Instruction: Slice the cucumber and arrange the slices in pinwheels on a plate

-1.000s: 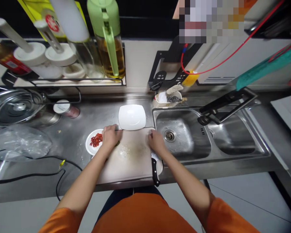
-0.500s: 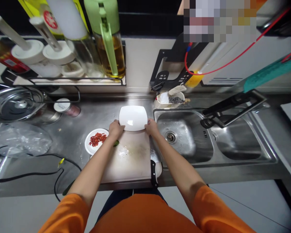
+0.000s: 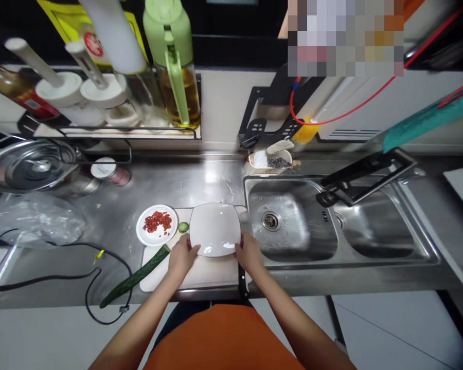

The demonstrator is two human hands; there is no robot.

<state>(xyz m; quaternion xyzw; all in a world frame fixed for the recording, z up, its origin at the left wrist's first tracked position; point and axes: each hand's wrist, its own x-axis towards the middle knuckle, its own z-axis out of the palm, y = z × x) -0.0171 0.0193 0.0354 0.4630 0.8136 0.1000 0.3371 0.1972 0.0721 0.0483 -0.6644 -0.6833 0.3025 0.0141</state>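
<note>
A white, rounded-square plate (image 3: pixel 215 228) is between my hands, over the cutting board (image 3: pixel 212 275). My left hand (image 3: pixel 182 258) grips its near left edge, thumb on top. My right hand (image 3: pixel 250 253) grips the near right edge the same way. Left of the plate, a cut cucumber end (image 3: pixel 183 227) lies on the board. A long cucumber (image 3: pixel 137 277) lies aslant across the board's left edge. Beside it, a round white plate (image 3: pixel 141 231) holds chopped red pieces. A knife's black handle (image 3: pixel 243 282) shows at the board's right edge, its blade mostly hidden.
On the right is a double sink (image 3: pixel 293 216) with a black faucet (image 3: pixel 355 177). A scrubber caddy (image 3: pixel 270 162) stands behind it. A seasoning rack (image 3: pixel 139 132) holds bottles and jars at the back left. A plastic bag (image 3: pixel 38 218) and black cable (image 3: pixel 100 252) lie left.
Both hands have brought the white plate from the board's far edge toward me, over the board. The long cucumber and the cucumber end, mostly covered by my left arm before, now show.
</note>
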